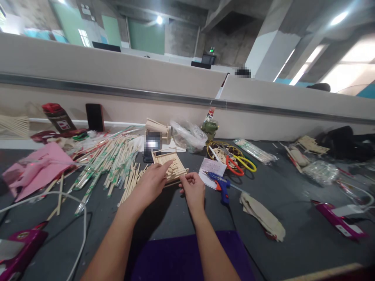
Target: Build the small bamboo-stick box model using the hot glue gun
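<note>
A small tray built of thin wooden sticks point(164, 158) is between my hands, with short cut stick pieces point(175, 168) lying in it. My left hand point(151, 180) is closed round its near left side, one finger reaching over the rim toward the pieces. At the near right corner, my right hand point(193, 188) pinches the tray's edge between thumb and fingers. Left of the tray lie loose sticks point(131, 180). To the right are a paper sheet with writing point(211, 170) and a blue glue gun point(224, 188). The undersides of my fingers are hidden.
Wrapped chopsticks point(99, 168) and pink paper point(38, 168) spread leftward. Scissors point(234, 166) rest on a yellow basket point(209, 149). A glove point(262, 215) lies at right. Magenta power strips point(336, 219) and cables flank the dark table; a partition point(117, 70) stands behind.
</note>
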The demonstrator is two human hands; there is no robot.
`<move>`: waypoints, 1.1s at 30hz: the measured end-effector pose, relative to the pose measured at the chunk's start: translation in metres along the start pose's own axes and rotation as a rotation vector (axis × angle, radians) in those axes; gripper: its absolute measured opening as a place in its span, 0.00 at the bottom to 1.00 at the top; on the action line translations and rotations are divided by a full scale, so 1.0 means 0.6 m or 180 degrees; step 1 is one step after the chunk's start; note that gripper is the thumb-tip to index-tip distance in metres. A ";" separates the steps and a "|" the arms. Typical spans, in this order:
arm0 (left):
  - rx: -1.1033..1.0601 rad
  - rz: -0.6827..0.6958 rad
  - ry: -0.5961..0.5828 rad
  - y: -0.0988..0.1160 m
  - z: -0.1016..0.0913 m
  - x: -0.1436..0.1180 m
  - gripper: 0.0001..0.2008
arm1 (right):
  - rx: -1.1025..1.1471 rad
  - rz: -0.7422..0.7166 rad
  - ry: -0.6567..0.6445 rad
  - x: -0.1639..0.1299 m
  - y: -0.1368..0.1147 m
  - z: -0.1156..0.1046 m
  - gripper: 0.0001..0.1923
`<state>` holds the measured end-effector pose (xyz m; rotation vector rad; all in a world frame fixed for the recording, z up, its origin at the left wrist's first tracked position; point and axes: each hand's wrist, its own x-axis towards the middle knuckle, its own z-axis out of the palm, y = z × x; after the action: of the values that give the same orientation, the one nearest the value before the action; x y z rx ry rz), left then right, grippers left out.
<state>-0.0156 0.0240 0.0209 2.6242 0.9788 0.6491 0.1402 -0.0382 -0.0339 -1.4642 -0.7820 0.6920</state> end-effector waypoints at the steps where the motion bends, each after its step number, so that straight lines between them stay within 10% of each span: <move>1: 0.0001 0.0008 0.0012 0.000 0.000 0.000 0.30 | -0.0077 -0.0033 0.0000 -0.001 -0.001 -0.001 0.13; 33: -0.0084 0.0046 0.0037 -0.001 0.001 -0.001 0.31 | -0.1531 -0.1056 0.0116 0.001 0.002 -0.020 0.11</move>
<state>-0.0164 0.0240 0.0201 2.6097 0.9489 0.6768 0.1503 -0.0444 -0.0345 -1.7111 -1.1858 0.2286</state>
